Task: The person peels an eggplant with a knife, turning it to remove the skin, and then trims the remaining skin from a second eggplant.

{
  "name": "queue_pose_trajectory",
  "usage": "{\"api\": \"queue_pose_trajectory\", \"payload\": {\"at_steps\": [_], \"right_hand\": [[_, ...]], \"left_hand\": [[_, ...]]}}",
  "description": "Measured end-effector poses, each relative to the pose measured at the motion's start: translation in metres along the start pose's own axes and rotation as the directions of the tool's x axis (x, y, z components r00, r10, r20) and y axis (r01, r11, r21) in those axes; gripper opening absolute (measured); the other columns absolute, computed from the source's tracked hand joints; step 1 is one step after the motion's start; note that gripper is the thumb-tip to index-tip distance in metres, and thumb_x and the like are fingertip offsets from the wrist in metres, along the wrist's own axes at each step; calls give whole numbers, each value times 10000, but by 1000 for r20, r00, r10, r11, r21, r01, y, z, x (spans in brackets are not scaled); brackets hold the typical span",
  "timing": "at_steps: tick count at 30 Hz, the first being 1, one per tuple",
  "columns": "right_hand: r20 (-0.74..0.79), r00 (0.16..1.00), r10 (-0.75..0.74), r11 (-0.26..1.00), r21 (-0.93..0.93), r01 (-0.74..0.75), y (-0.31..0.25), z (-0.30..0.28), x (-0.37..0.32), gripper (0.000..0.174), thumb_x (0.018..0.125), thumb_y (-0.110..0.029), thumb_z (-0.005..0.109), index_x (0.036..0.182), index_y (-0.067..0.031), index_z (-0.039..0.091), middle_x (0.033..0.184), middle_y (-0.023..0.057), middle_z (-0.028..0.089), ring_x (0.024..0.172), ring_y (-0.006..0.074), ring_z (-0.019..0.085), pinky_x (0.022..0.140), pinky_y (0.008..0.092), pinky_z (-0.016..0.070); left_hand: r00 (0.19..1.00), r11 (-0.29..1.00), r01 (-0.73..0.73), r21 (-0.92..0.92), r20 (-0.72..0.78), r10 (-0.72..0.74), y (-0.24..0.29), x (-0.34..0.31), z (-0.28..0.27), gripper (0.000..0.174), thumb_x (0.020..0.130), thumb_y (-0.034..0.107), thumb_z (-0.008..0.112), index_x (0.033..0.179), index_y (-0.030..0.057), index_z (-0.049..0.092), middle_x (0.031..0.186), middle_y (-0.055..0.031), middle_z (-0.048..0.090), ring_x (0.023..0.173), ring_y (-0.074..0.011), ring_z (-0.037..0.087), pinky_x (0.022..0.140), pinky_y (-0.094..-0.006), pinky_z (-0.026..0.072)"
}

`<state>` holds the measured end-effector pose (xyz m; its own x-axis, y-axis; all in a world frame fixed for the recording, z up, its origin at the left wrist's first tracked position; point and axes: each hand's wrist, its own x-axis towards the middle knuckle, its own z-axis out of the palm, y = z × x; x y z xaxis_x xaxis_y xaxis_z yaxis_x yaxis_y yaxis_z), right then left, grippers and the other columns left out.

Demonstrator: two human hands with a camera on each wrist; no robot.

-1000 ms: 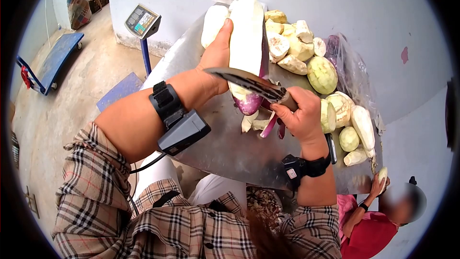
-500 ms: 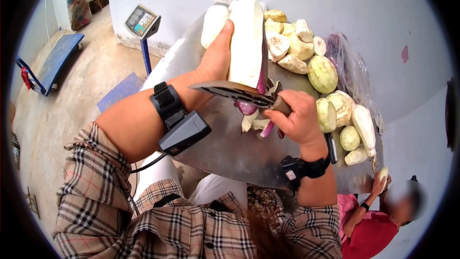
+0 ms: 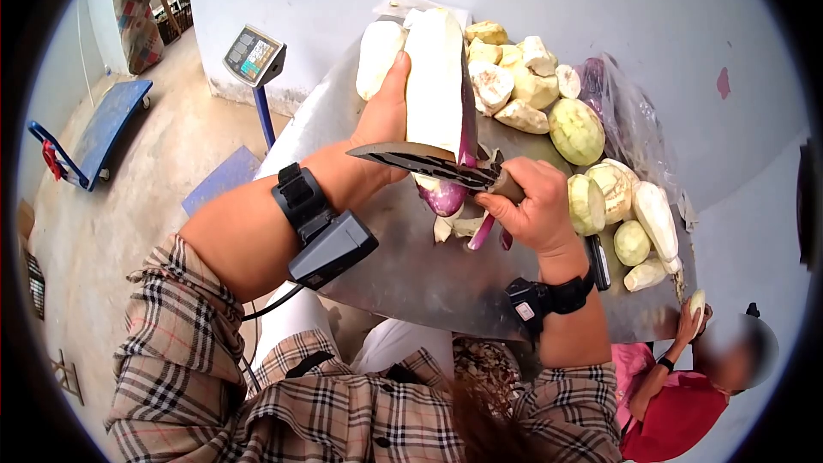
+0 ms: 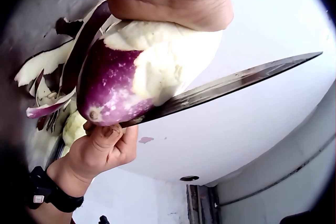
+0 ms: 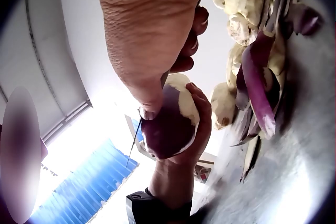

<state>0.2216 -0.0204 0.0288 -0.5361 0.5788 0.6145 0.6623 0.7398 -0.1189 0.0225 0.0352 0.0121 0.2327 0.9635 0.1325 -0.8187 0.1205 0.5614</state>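
Note:
My left hand grips a large, half-peeled eggplant, its thumb along the pale flesh. Purple skin remains at the near end and along the right side in the head view. My right hand holds a broad-bladed knife by its handle. The blade lies across the eggplant close to its purple end, tip pointing left in the head view. From the left wrist, the blade shows against the eggplant's side. Curled strips of peel lie on the table below the eggplant.
Peeled eggplants and cut pieces are heaped on the metal table. A plastic bag lies behind them. A scale display stands left, beyond it a blue cart. Another person sits at the right.
The knife has shifted down and slightly left across the eggplant since a second ago. My left hand keeps its grip; the whole head view has tilted slightly.

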Motion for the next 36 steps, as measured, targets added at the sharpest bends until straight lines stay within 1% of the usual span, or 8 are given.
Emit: {"api": "queue_pose_trajectory", "payload": {"at_steps": [10, 16, 19, 22, 25, 28, 34, 36], "right_hand": [[-21, 999, 26, 999, 33, -26, 5, -2, -1, 374, 696, -352, 790, 674, -76, 539, 621, 90, 559, 584, 322, 556, 538, 386, 421], [-45, 999, 8, 999, 38, -6, 1, 0, 0, 377, 709, -363, 782, 674, -76, 540, 627, 91, 558, 576, 320, 551, 534, 389, 421], [-42, 999, 13, 997, 73, -10, 0, 3, -1, 400, 722, -387, 775, 673, -70, 536, 623, 97, 552, 570, 319, 549, 529, 391, 420], [-27, 1000, 13, 997, 80, -11, -2, 4, -2, 427, 730, -412, 769, 672, -64, 527, 615, 104, 544, 564, 321, 547, 524, 393, 418], [-49, 999, -10, 998, 59, 12, -3, 4, -1, 443, 732, -425, 765, 670, -62, 518, 610, 107, 537, 561, 324, 546, 521, 396, 416], [-72, 997, -25, 999, 27, 27, -2, 4, -1, 443, 731, -422, 765, 670, -62, 514, 610, 106, 537, 562, 327, 545, 520, 399, 414], [-95, 995, 1, 1000, 19, 0, 4, 2, -2, 438, 720, -414, 772, 675, -62, 515, 623, 108, 544, 566, 335, 546, 524, 403, 418], [-97, 995, -3, 1000, -4, 3, 5, 2, -2, 432, 718, -406, 775, 676, -63, 516, 624, 109, 545, 568, 337, 548, 525, 403, 419]], "left_hand": [[987, 959, 152, -240, -15, -160, 0, 2, -3, 570, 984, 542, 377, 1328, 104, 498, 1231, -90, 597, 1099, -254, 582, 955, -406, 473], [985, 970, 164, -177, -31, -172, -2, -1, -3, 576, 981, 552, 372, 1338, 114, 484, 1240, -102, 590, 1105, -267, 575, 973, -417, 460], [972, 929, 236, -285, 87, -220, -5, 0, -7, 587, 985, 552, 337, 1276, 80, 528, 1107, -116, 641, 977, -269, 632, 877, -432, 518], [962, 929, 245, -279, 188, -197, -9, -1, -10, 574, 992, 543, 321, 1252, 79, 538, 1074, -114, 642, 946, -258, 636, 841, -426, 533], [880, 877, 348, -331, 439, -183, -13, 11, -28, 585, 978, 560, 366, 1319, 100, 484, 1214, -116, 589, 1100, -291, 565, 984, -443, 448], [889, 869, 368, -331, 400, -224, -12, 12, -32, 588, 976, 566, 363, 1310, 100, 493, 1213, -117, 590, 1101, -293, 565, 983, -439, 449], [845, 898, 358, -256, 497, -195, -13, 12, -36, 606, 971, 583, 351, 1310, 102, 497, 1213, -120, 591, 1104, -288, 565, 979, -436, 455], [888, 914, 325, -242, 411, -206, -14, 10, -32, 617, 972, 587, 338, 1314, 97, 493, 1219, -123, 589, 1101, -290, 566, 975, -437, 459]]}}
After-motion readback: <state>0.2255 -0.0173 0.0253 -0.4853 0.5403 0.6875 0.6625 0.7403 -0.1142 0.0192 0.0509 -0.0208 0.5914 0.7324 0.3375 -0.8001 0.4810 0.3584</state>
